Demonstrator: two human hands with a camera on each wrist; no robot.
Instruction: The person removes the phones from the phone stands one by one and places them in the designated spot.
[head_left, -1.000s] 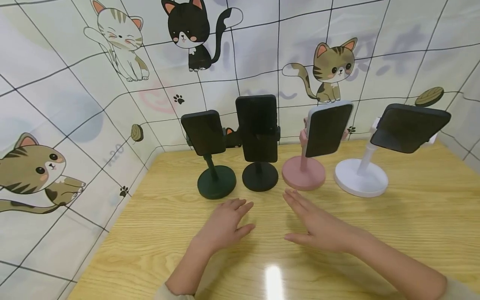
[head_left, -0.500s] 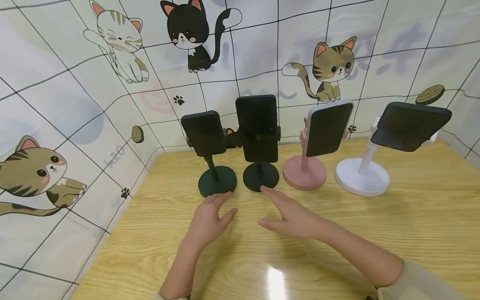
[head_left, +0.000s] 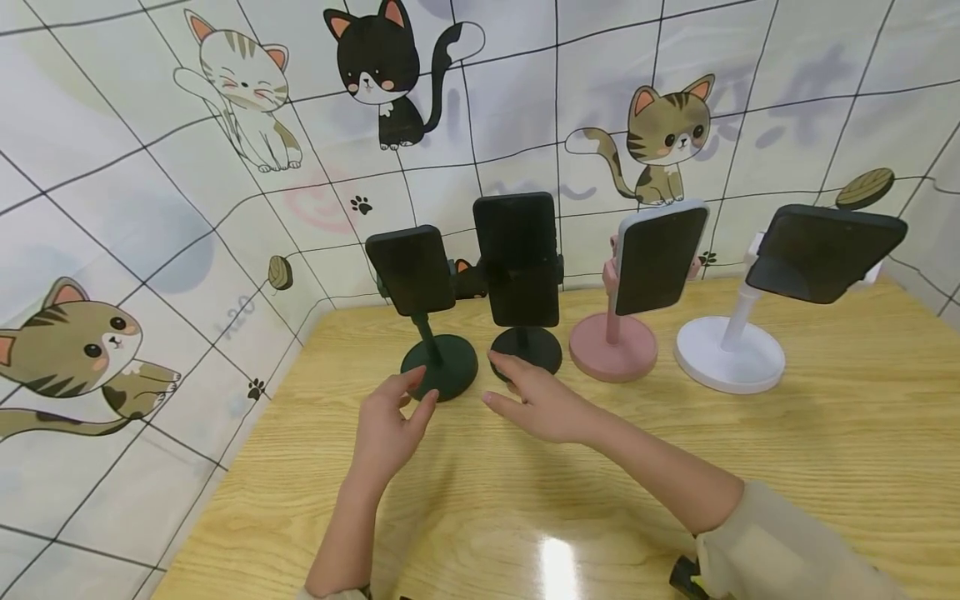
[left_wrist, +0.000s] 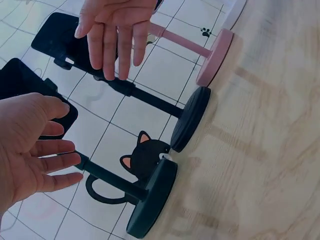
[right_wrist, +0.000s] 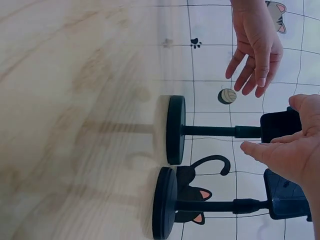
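Several phone stands stand in a row, each bearing a phone. The leftmost is a dark green phone stand (head_left: 453, 367) with a dark phone (head_left: 412, 271). Beside it is a black phone stand (head_left: 538, 343) with a tall black phone (head_left: 517, 258). My left hand (head_left: 386, 425), fingers loosely bent, is in front of the green stand and overlaps its base edge in the head view. Fingers extended, my right hand (head_left: 551, 404) overlaps the black base from the front. Both hands hold nothing; the left wrist view shows a gap between the left fingers (left_wrist: 60, 162) and the green stand's pole (left_wrist: 112, 177).
Right of these stand a pink phone stand (head_left: 615, 348) with a tilted phone (head_left: 660, 258) and a white phone stand (head_left: 731, 357) with a phone turned sideways (head_left: 825, 254). A wall covering with printed cats (head_left: 667, 133) rises behind the wooden table (head_left: 480, 508).
Both hands have moved left and forward toward the green and black stands. The right hand has come from in front of the pink stand. The stands have stayed in place.
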